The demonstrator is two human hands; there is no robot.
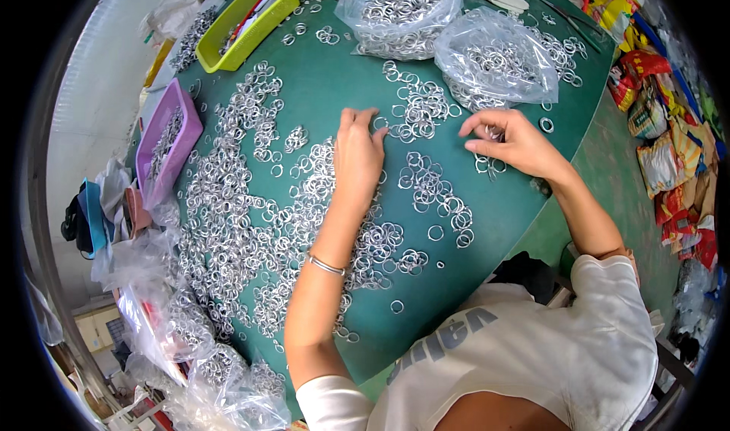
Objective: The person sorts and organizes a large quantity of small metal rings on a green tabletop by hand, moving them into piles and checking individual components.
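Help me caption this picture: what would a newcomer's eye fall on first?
Probably the broad spread of silvery rings across the green table, thickest on the left. Next, two clear bags of rings near the far edge, then the lime basket at far left and the purple basket just nearer.

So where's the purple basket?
The purple basket is on the left of the head view, below and left of the lime basket, with loose rings to its right.

rings (220, 191): shiny metal | bag (461, 41): glossy plastic | shirt (532, 351): matt cloth
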